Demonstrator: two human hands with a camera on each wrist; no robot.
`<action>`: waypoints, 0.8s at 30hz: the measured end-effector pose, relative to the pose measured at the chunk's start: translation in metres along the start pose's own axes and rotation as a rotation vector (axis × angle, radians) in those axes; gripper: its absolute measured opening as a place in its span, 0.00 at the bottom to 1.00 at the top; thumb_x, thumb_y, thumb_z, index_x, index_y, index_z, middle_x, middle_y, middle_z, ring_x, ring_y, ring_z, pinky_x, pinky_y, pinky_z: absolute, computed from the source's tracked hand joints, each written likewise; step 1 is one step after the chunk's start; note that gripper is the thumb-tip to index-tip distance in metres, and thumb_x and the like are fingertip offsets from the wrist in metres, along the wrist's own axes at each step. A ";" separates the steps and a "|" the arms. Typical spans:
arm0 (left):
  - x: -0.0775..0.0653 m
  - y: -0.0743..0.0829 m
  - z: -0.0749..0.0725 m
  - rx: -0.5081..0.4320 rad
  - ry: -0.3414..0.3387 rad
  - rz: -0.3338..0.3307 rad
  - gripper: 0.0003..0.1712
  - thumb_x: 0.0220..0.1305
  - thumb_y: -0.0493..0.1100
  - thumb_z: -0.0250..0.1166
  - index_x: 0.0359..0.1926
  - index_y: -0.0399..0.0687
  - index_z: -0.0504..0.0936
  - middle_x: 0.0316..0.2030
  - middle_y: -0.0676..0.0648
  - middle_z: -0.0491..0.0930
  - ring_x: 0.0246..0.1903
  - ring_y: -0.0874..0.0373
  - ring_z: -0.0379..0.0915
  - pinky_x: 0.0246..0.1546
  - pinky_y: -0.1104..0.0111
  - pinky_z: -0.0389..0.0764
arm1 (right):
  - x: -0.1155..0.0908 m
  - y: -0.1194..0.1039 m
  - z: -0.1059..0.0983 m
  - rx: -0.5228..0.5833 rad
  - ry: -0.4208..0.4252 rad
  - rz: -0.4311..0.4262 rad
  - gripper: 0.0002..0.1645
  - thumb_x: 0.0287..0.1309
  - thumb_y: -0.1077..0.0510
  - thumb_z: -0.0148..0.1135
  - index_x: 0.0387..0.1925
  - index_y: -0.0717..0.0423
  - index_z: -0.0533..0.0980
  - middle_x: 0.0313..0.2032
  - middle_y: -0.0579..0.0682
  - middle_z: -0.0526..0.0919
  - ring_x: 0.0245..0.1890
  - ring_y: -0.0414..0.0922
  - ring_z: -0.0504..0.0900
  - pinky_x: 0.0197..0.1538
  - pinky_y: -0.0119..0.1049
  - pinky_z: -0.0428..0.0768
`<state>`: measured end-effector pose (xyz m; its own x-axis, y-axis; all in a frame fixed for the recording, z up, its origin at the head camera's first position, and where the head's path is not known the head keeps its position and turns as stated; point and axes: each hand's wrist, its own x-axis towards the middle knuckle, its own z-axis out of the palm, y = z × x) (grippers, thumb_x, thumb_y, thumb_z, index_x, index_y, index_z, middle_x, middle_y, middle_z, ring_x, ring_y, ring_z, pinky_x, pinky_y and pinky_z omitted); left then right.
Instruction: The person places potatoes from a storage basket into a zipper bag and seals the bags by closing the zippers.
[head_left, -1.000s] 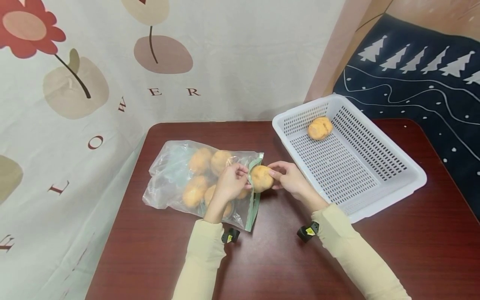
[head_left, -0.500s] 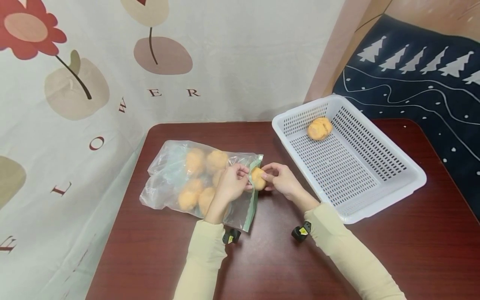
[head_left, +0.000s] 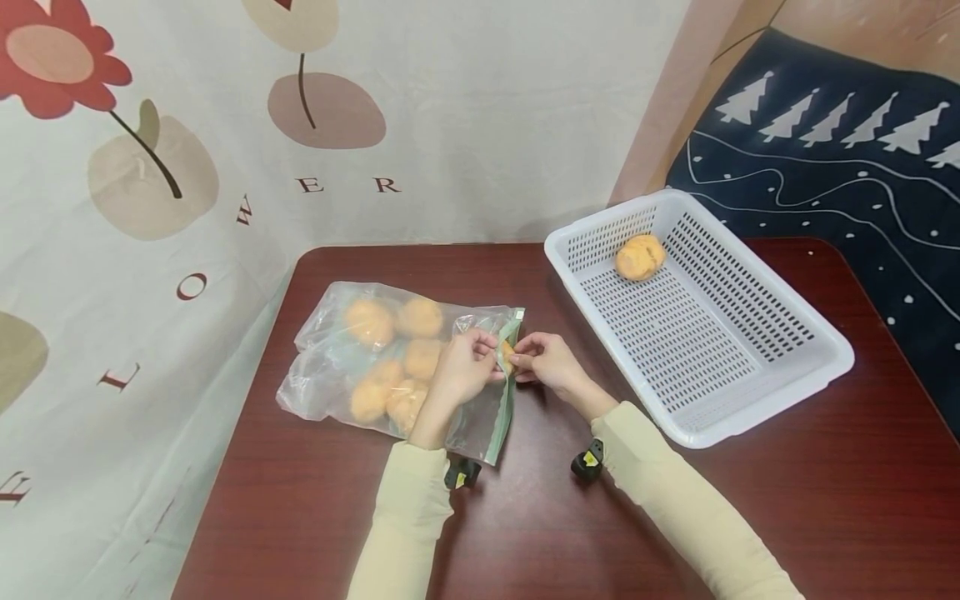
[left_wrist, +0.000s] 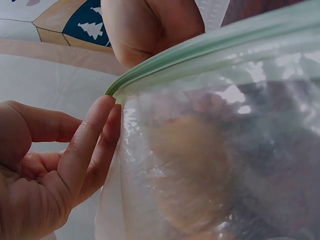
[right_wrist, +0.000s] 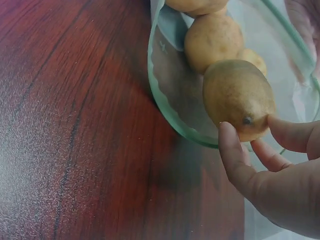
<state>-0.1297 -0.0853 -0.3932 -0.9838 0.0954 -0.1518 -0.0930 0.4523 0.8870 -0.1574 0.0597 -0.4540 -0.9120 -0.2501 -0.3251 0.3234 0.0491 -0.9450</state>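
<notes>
A clear zip bag with a green seal strip lies on its side, its mouth facing right, with several yellow-brown potatoes inside. My left hand pinches the rim of the bag's mouth, lifting that edge. With thumb and fingertips, my right hand holds the near end of a potato that has a dark spot. Most of this potato is inside the bag's opening, the fingers right at the rim. Through the plastic in the left wrist view, a potato shows blurred.
A white perforated basket stands right of the bag, with one potato in its far left corner. The dark red tabletop carries everything. A printed cloth hangs behind the table.
My right hand has moved left, pushing its potato through the bag's mouth. The potatoes within have shifted leftward. The left hand has stayed at the rim.
</notes>
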 end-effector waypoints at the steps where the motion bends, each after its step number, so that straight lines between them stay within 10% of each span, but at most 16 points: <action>1: 0.000 0.000 0.000 0.016 0.005 0.004 0.08 0.55 0.27 0.55 0.37 0.31 0.76 0.29 0.40 0.78 0.27 0.52 0.79 0.25 0.72 0.84 | 0.002 0.001 0.001 0.006 0.001 0.002 0.06 0.53 0.74 0.57 0.34 0.74 0.70 0.20 0.52 0.75 0.20 0.42 0.77 0.33 0.44 0.86; 24: -0.002 -0.003 -0.001 -0.022 -0.003 -0.011 0.07 0.55 0.26 0.54 0.36 0.29 0.75 0.29 0.39 0.77 0.27 0.51 0.78 0.25 0.72 0.85 | 0.002 -0.001 -0.007 -0.027 -0.042 0.022 0.10 0.53 0.72 0.58 0.38 0.76 0.72 0.25 0.57 0.79 0.22 0.45 0.79 0.29 0.38 0.86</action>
<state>-0.1279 -0.0877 -0.3955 -0.9823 0.0933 -0.1626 -0.1069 0.4335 0.8948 -0.1613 0.0655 -0.4542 -0.8933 -0.2892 -0.3441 0.3354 0.0808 -0.9386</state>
